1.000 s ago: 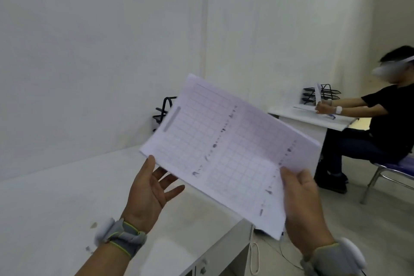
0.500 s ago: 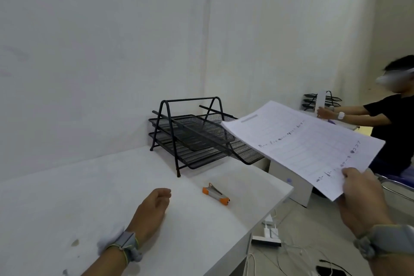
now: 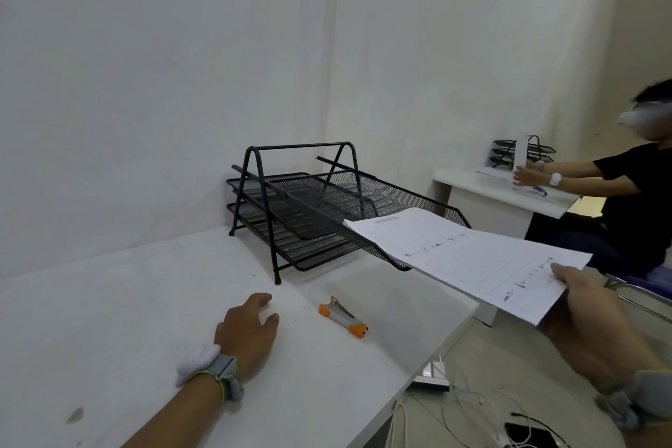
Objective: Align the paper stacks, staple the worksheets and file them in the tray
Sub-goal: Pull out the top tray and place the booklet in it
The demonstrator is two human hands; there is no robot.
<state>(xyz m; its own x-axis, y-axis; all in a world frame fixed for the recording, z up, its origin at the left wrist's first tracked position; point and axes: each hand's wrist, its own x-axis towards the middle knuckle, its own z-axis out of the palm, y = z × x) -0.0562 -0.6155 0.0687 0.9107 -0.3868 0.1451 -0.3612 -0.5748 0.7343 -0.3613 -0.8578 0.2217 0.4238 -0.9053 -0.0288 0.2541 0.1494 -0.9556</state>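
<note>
My right hand point(image 3: 596, 316) grips the near corner of a stack of white worksheets point(image 3: 462, 258) and holds it flat in the air. The stack's far edge reaches the front rim of the black mesh letter tray point(image 3: 291, 207), level with its upper tier. My left hand point(image 3: 247, 331) rests palm down on the white table point(image 3: 109, 320), holding nothing. An orange and grey stapler point(image 3: 343, 316) lies on the table just right of my left hand, in front of the tray.
The table's right edge runs diagonally under the worksheets. Cables and a power strip point(image 3: 436, 375) lie on the floor below. Another person point(image 3: 632, 200) sits at a second desk point(image 3: 509, 189) at the right. Walls close in behind the tray.
My left hand let go of the worksheets and dropped to the table. My right hand swung the stack from upright before me to flat, then carried it to the tray's front.
</note>
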